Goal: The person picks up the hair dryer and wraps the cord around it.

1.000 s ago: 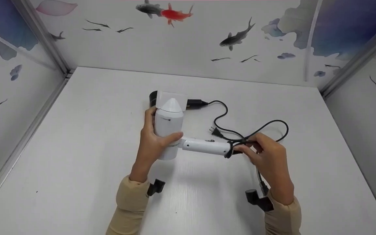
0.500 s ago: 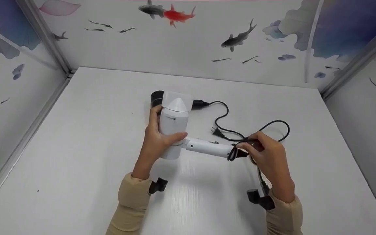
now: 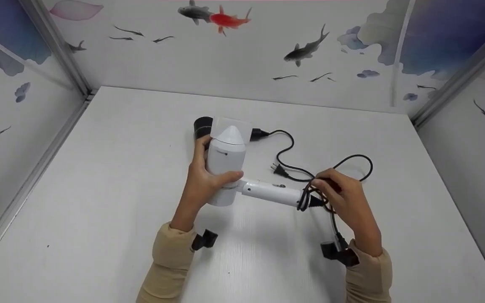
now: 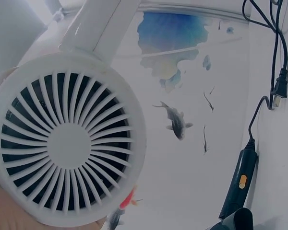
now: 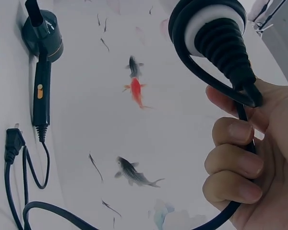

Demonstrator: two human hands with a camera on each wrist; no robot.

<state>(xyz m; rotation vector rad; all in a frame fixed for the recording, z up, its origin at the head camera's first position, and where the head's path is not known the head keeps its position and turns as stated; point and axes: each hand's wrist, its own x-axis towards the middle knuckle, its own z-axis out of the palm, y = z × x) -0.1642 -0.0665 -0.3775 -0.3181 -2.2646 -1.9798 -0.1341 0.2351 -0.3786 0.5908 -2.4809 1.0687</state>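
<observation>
My left hand (image 3: 203,181) grips a white hair dryer (image 3: 227,162) round its barrel, thumb across the near side. The dryer is held over the table, its handle (image 3: 273,192) pointing right. Its round slatted intake grille (image 4: 69,146) fills much of the left wrist view. Black cord (image 3: 303,199) loops round the handle's end, beside the ribbed cord sleeve (image 5: 225,50). My right hand (image 3: 347,198) holds the cord just right of that end, with fingers curled over it in the right wrist view. A dark plug-like piece (image 3: 342,241) hangs by the right wrist.
A black hair dryer (image 3: 202,126) lies on the white table (image 3: 120,168) behind the white one, partly hidden. Its cord (image 3: 286,147) snakes right, and a two-pin plug (image 3: 280,170) lies near the middle. Printed panels with fish (image 3: 307,50) enclose the table.
The white hair dryer has shifted slightly right in my left hand. My right hand has drawn the cord further round the handle's end, and more loops show there now.
</observation>
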